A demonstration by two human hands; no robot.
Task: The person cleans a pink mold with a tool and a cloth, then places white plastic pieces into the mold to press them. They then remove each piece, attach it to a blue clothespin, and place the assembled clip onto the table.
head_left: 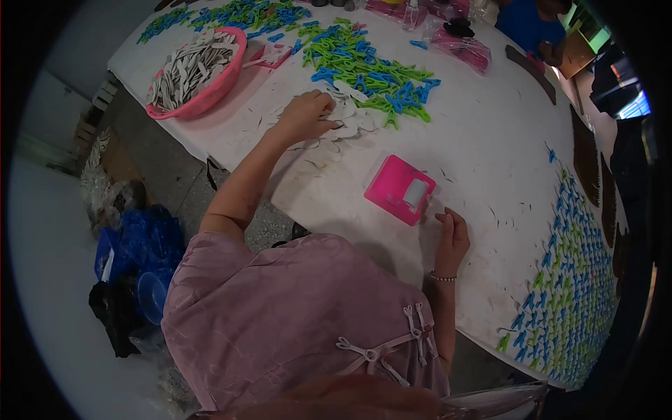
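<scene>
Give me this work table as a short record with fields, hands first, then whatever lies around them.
left hand: on a pile of white flat pieces; grip unclear
right hand: rests empty on the white table, beside the pink box
behind pile: loose green and blue clips
far left: pink basket of pale pieces
right edge: clips laid in rows

No text, label, brand or number is being shown legibly, whether on the box (400, 189) or the desk (490, 133).
</scene>
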